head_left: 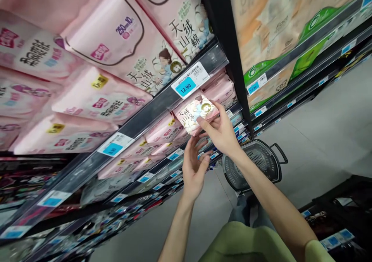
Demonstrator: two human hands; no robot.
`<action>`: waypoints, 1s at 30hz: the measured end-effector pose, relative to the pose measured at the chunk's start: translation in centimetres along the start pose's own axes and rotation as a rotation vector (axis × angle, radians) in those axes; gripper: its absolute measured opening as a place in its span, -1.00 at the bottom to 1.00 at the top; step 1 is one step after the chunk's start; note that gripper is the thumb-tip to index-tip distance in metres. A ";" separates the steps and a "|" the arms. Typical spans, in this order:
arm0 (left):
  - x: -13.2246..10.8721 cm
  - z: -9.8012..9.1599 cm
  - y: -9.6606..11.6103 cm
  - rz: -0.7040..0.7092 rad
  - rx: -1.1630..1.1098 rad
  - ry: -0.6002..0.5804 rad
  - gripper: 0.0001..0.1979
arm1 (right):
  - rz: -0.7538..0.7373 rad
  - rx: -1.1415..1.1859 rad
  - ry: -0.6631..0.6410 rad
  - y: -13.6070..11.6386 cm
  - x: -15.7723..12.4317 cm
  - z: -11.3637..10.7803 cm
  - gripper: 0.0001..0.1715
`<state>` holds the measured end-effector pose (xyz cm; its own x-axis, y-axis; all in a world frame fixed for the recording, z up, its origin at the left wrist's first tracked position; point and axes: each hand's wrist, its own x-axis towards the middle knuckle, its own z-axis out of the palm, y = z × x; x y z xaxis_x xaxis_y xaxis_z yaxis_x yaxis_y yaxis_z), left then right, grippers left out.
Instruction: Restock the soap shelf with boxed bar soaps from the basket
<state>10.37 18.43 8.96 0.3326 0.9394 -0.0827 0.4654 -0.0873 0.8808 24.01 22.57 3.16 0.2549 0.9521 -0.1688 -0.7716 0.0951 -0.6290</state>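
My right hand (pixel 223 133) grips a small pink pack of sanitary pads (pixel 195 111) by its right end, thumb on the front and fingers behind. The pack is tilted, with its printed front turned up toward me. Just below it is my left hand (pixel 194 173), open, its fingers apart and loosely curled with nothing seen in them. Whether its fingertips touch the pack's lower edge I cannot tell. Larger pink packs of pads (pixel 101 25) stand on the shelf behind, above a price tag (pixel 190 80) reading 12.90.
A dark shopping basket (pixel 258 147) with a handle stands on the grey floor (pixel 308 126) near my feet. Shelf edges with blue price tags (pixel 116 145) run diagonally on the left. Orange and green packs (pixel 273 33) fill shelves at upper right. Another dark rack (pixel 345 207) is at lower right.
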 end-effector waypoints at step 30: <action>-0.3 0.9 1.2 -0.058 0.042 -0.013 -0.64 | -0.298 -0.853 0.255 -1.2 2.0 -0.1 -0.17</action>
<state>11.61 17.76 9.63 0.3146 0.9390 -0.1392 0.5181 -0.0470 0.8541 25.50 24.36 3.50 0.5716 0.8205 -0.0088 0.0082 -0.0164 -0.9998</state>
